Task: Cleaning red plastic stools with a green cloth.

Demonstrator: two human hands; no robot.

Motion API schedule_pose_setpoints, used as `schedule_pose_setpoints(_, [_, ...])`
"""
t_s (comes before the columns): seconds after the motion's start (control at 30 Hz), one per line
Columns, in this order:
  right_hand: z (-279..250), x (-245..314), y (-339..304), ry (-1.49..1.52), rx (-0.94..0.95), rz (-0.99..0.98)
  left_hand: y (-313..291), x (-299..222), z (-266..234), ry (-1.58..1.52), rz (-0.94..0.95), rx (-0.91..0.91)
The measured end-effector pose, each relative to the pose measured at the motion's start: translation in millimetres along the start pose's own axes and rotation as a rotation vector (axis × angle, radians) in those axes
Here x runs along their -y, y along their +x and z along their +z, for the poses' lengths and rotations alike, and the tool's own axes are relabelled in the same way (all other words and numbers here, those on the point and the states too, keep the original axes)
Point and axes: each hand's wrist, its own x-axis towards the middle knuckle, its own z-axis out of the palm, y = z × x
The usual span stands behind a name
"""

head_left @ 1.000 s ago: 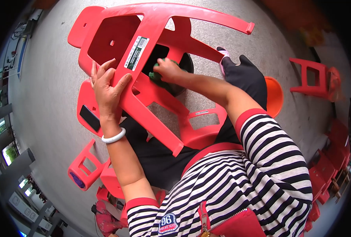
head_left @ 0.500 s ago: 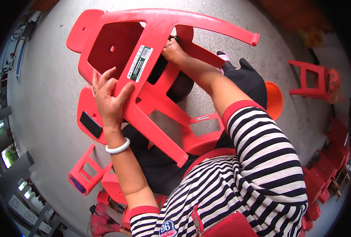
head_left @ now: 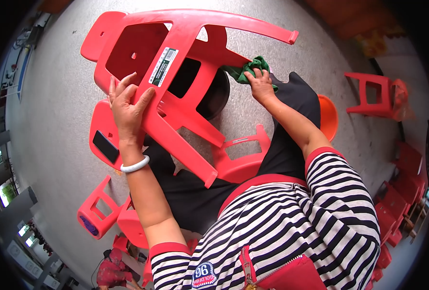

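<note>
A red plastic stool lies tilted on its side in front of me, its legs pointing toward the right and toward me. My left hand grips its near edge, thumb on the outer face and fingers spread along the frame. A label sticker is on the stool beside that hand. My right hand is closed on a green cloth, at the end of the stool's far right leg. Part of the cloth hangs against that leg.
Below the stool stands a black round container. An orange basin is to the right. A phone lies on another red stool at left. More red stools stand around, with stacked ones at lower right.
My right hand has drawn back from inside the stool to the right, bringing the green cloth into plain view. The stool and my left hand have shifted slightly left.
</note>
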Motion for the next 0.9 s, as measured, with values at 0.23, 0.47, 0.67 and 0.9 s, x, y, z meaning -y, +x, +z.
schedule_pose_setpoints(0.23, [20,53,68,0.286,-0.147,-0.015,-3,8,3,0.021,-0.003,0.012])
schedule_pose_setpoints(0.47, [12,119,99,0.317,-0.017,0.124,-3,14,5,0.018,0.049,0.029])
schedule_pose_setpoints(0.67, [18,168,72,0.378,-0.033,-0.268,-9,10,2,0.076,0.021,-0.009])
schedule_pose_setpoints(0.9, [39,231,-26,0.754,0.098,-0.327,2,6,18,0.034,0.048,-0.050])
